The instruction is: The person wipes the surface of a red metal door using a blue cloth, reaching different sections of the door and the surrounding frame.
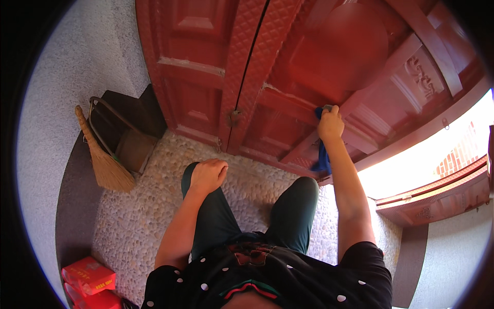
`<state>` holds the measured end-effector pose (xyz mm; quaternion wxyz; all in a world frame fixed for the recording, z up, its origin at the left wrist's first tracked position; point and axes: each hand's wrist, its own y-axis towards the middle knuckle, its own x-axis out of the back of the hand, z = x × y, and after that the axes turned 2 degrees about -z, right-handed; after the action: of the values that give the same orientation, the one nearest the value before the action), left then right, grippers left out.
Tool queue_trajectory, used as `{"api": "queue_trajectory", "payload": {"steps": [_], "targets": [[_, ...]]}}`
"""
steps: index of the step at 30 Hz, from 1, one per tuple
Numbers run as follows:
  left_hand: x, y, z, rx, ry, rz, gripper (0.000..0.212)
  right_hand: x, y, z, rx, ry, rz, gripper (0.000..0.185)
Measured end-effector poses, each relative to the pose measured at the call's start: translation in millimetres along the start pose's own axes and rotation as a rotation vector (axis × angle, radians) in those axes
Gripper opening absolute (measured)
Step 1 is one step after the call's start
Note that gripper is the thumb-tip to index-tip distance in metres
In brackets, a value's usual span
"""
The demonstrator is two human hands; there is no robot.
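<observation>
My right hand (331, 125) grips a blue cloth (323, 158) at a cross rail of the red panelled door (285, 96). The cloth hangs down beside my wrist, and a small greyish piece shows at my fingertips; I cannot tell what it is. On my knee, in dark green trousers, rests my left hand (208, 174), loosely closed with nothing visible in it. The door leaves meet at a dark vertical gap left of my right hand.
A straw hand broom (106, 162) and a metal dustpan (133, 150) stand by the left wall. Red boxes (90, 275) lie at lower left. Pebbled flooring (142, 216) surrounds my legs. A bright opening is at right, beside another red door leaf (444, 197).
</observation>
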<state>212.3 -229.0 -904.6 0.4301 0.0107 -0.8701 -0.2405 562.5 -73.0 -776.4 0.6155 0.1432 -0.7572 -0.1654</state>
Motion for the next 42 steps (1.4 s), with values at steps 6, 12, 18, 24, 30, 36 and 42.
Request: {"api": "queue_trajectory", "payload": {"steps": [6, 12, 18, 24, 30, 36, 42], "targets": [[-14, 11, -11, -0.043, -0.048, 0.037, 0.010, 5, 24, 93, 0.125, 0.202, -0.068, 0.026], [-21, 16, -19, -0.040, -0.053, 0.075, 0.010, 20, 28, 124, 0.044, 0.215, 0.050, 0.022], [-29, 30, -32, -0.071, 0.007, 0.195, 0.010, -3, 33, 164, 0.280, 0.416, -0.188, 0.026], [-41, 36, -32, -0.084, 0.043, 0.214, 0.011, 7, 38, 131, 0.266, 0.269, 0.003, 0.026], [-38, 29, -22, -0.141, 0.133, 0.274, 0.014, 0, 16, 57, 0.027, -0.062, 0.112, 0.031], [-40, 39, -39, -0.011, 0.106, 0.418, 0.019, -7, 1, 13, -0.030, -0.088, 0.159, 0.031], [-55, 56, -46, -0.016, 0.009, 0.447, 0.023, -34, -20, 12, -0.190, 0.070, 0.026, 0.026]]}}
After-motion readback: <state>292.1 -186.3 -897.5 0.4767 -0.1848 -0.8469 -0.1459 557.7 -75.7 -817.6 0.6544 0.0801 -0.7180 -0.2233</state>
